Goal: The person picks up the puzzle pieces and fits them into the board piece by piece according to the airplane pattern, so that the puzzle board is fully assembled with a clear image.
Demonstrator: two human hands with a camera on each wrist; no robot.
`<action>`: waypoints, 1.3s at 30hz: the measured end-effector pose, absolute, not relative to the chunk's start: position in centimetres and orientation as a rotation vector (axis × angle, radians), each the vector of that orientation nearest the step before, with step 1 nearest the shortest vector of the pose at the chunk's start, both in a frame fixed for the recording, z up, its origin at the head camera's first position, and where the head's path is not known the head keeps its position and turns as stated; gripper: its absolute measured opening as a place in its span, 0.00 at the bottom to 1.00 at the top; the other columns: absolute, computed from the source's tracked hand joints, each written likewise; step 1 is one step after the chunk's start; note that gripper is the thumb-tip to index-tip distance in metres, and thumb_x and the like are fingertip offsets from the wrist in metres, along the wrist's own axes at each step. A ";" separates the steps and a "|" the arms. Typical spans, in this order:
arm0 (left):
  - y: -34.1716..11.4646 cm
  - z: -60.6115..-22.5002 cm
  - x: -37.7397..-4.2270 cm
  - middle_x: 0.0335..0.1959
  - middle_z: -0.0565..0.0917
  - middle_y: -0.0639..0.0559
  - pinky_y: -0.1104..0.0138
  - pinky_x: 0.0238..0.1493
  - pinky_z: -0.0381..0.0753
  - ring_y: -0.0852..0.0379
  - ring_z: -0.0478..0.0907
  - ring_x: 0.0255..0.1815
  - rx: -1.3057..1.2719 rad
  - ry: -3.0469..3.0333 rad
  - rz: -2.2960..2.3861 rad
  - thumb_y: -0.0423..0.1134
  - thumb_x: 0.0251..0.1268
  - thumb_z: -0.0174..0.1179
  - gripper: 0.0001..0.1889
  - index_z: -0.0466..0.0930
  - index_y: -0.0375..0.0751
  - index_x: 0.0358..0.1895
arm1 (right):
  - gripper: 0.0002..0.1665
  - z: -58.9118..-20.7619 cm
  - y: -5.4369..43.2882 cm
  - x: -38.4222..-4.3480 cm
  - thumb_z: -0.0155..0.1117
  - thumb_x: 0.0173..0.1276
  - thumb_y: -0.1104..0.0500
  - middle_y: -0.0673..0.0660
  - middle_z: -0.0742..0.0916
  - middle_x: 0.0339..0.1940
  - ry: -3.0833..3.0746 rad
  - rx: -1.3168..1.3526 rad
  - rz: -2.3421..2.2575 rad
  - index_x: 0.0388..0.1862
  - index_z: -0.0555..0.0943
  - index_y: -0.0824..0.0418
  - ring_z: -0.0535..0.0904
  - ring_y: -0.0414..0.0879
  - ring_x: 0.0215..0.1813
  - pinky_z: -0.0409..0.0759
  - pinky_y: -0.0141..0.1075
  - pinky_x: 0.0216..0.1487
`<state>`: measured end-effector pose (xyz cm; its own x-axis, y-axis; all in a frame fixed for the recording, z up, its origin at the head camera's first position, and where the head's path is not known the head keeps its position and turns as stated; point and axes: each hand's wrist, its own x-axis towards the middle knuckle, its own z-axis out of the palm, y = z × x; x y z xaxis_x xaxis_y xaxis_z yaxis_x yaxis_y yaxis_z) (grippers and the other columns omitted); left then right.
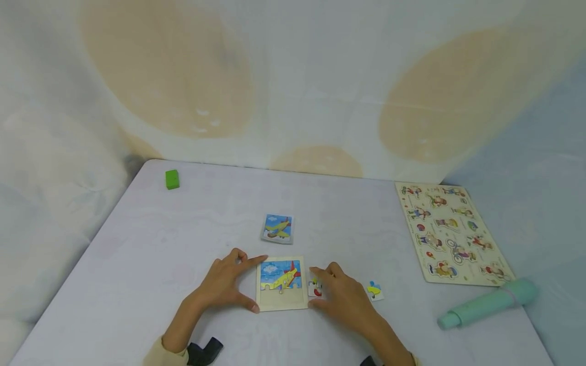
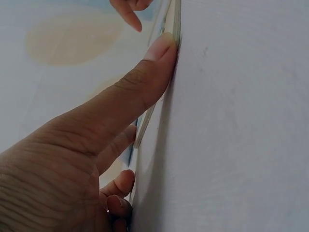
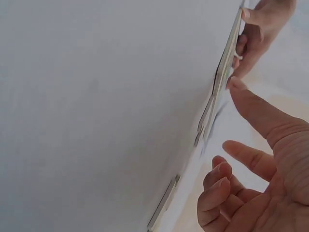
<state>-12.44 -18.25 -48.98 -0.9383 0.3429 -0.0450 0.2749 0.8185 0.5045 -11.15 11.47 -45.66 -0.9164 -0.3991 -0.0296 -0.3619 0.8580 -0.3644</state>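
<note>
A square wooden jigsaw tray (image 1: pixel 282 303) lies on the table, its upper part filled with pieces of a yellow airplane on blue. My left hand (image 1: pixel 230 282) spans the tray's left side, index fingertip at the upper corner and thumb near the lower one; the thumb presses the edge in the left wrist view. Beside the right edge lies a jigsaw piece (image 1: pixel 315 288) with red and white on it, partly hidden by my right hand (image 1: pixel 343 295). The right thumb and index finger are spread apart around that piece. Another jigsaw piece (image 1: pixel 374 291), yellow and blue, lies right of this hand.
Behind the tray is an airplane picture card (image 1: pixel 277 229). A green block (image 1: pixel 172 179) sits at the far left. On the right lie a wooden picture board (image 1: pixel 450 234) and a rolled mint-green mat (image 1: pixel 487 304). Patterned cloth (image 1: pixel 320 101) hangs behind the table.
</note>
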 end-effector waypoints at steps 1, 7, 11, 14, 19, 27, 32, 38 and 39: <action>-18.3 -48.9 -12.4 0.44 0.66 0.56 0.65 0.38 0.59 0.59 0.63 0.40 0.489 2.866 0.768 0.67 0.23 0.80 0.55 0.73 0.63 0.69 | 0.40 -45.7 11.6 -11.2 0.80 0.50 0.45 0.47 0.75 0.40 2.933 -0.585 -0.558 0.63 0.80 0.52 0.67 0.36 0.29 0.67 0.27 0.28; -18.3 -48.9 -12.4 0.45 0.66 0.56 0.64 0.38 0.58 0.59 0.63 0.40 0.482 2.860 0.772 0.68 0.24 0.79 0.55 0.72 0.63 0.69 | 0.29 -46.0 12.1 -11.7 0.82 0.50 0.55 0.47 0.75 0.39 2.945 -0.523 -0.657 0.52 0.85 0.55 0.69 0.38 0.29 0.68 0.26 0.29; -18.3 -49.0 -12.4 0.45 0.66 0.56 0.65 0.37 0.58 0.59 0.62 0.39 0.488 2.862 0.778 0.68 0.24 0.79 0.55 0.72 0.64 0.69 | 0.26 -46.0 12.1 -11.9 0.82 0.50 0.55 0.47 0.75 0.38 2.926 -0.522 -0.670 0.50 0.86 0.54 0.69 0.38 0.30 0.69 0.27 0.30; -18.2 -49.0 -12.4 0.45 0.66 0.56 0.65 0.37 0.58 0.59 0.62 0.39 0.484 2.861 0.782 0.68 0.23 0.79 0.55 0.72 0.64 0.69 | 0.24 -46.0 12.1 -11.9 0.81 0.50 0.55 0.46 0.75 0.38 2.908 -0.537 -0.666 0.48 0.86 0.54 0.69 0.38 0.31 0.69 0.27 0.31; -18.2 -48.8 -12.4 0.44 0.66 0.56 0.65 0.37 0.58 0.59 0.62 0.39 0.479 2.859 0.771 0.68 0.24 0.79 0.55 0.72 0.64 0.69 | 0.23 -46.1 12.1 -11.9 0.80 0.52 0.54 0.46 0.75 0.38 2.892 -0.569 -0.656 0.47 0.85 0.56 0.70 0.38 0.32 0.71 0.28 0.33; -18.2 -48.8 -12.4 0.44 0.66 0.56 0.65 0.37 0.58 0.59 0.62 0.39 0.482 2.869 0.758 0.68 0.23 0.80 0.55 0.73 0.63 0.69 | 0.23 -46.3 12.0 -11.8 0.81 0.51 0.51 0.46 0.77 0.39 2.947 -0.646 -0.584 0.44 0.85 0.58 0.71 0.36 0.33 0.74 0.28 0.34; -18.3 -48.8 -12.4 0.44 0.66 0.56 0.64 0.38 0.59 0.59 0.63 0.40 0.469 2.869 0.768 0.67 0.23 0.80 0.55 0.73 0.63 0.69 | 0.23 -46.5 12.0 -11.8 0.81 0.50 0.47 0.45 0.77 0.36 2.999 -0.697 -0.517 0.41 0.86 0.58 0.69 0.35 0.30 0.71 0.26 0.29; -18.3 -49.0 -12.4 0.44 0.66 0.56 0.65 0.38 0.59 0.59 0.63 0.40 0.474 2.866 0.775 0.68 0.23 0.80 0.55 0.73 0.64 0.69 | 0.24 -46.2 12.5 -11.6 0.82 0.47 0.46 0.45 0.77 0.33 3.034 -0.647 -0.509 0.38 0.88 0.58 0.67 0.34 0.28 0.69 0.25 0.28; -18.3 -49.0 -12.4 0.45 0.66 0.57 0.65 0.38 0.58 0.59 0.63 0.40 0.476 2.865 0.776 0.68 0.23 0.80 0.55 0.72 0.64 0.69 | 0.23 -46.1 12.6 -11.5 0.82 0.46 0.46 0.44 0.77 0.33 3.037 -0.633 -0.525 0.38 0.88 0.58 0.67 0.34 0.28 0.69 0.25 0.28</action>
